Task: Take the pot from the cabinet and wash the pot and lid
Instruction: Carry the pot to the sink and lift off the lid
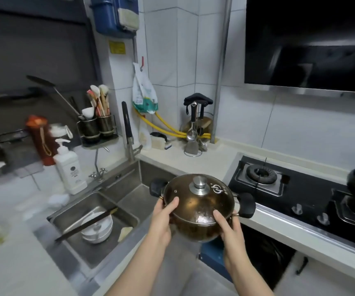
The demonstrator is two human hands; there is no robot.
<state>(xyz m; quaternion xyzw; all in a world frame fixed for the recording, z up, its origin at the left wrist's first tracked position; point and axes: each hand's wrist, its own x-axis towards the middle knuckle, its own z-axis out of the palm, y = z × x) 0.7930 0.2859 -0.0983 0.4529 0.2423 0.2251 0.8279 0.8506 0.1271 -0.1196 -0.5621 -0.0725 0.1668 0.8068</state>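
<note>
Holding the pot between them, both hands keep it in the air above the near edge of the counter, between the sink on the left and the stove on the right. The left hand clasps the pot's left side, its thumb lying over the rim of the lid and its fingers curled out of sight under the body. The right hand grips the near right side in the same way, thumb pressed on the lid's near edge, fingers wrapped beneath. The lid sits closed on the pot, its metal knob pointing up and tilted slightly away. Two black handles jut out, one at the far left and one at the right, and neither hand touches them. In the sink basin lie stacked white bowls with a dark utensil resting across them. A white pump bottle stands on the left beside the sink.
</note>
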